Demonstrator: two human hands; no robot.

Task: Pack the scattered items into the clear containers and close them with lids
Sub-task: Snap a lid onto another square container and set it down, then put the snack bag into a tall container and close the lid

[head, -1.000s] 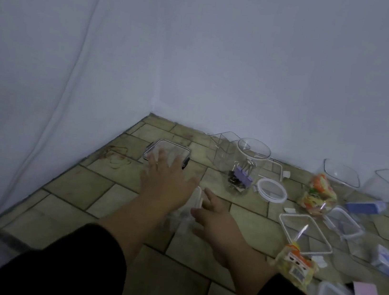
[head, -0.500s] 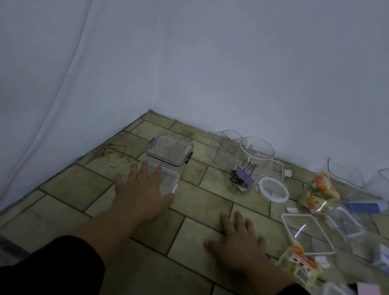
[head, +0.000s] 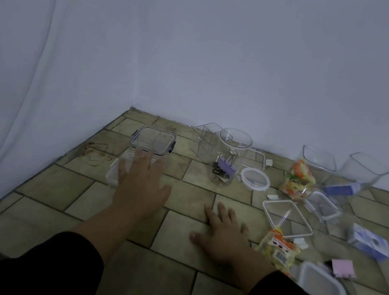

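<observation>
My left hand (head: 142,181) lies flat with spread fingers on a low clear container (head: 116,170) on the tiled floor. Just behind it stands a clear box with a dark-rimmed clip lid (head: 152,140). My right hand (head: 222,233) rests palm down on the tiles, holding nothing. A round clear jar (head: 227,162) holds purple binder clips. Its white round lid (head: 255,179) lies beside it. A snack packet (head: 277,250) lies right of my right hand, another snack packet (head: 298,180) sits farther back.
Open clear containers (head: 319,160) stand along the white wall at the back right. A square lid (head: 287,219), a small lidded box (head: 322,206), a blue-white carton (head: 370,241), pink clips (head: 344,268) and a white lid (head: 323,293) lie at the right. Rubber bands (head: 96,156) lie at the left.
My left hand drew back from the lidded box and came down onto the low container. My right hand moved right and flattened on the floor.
</observation>
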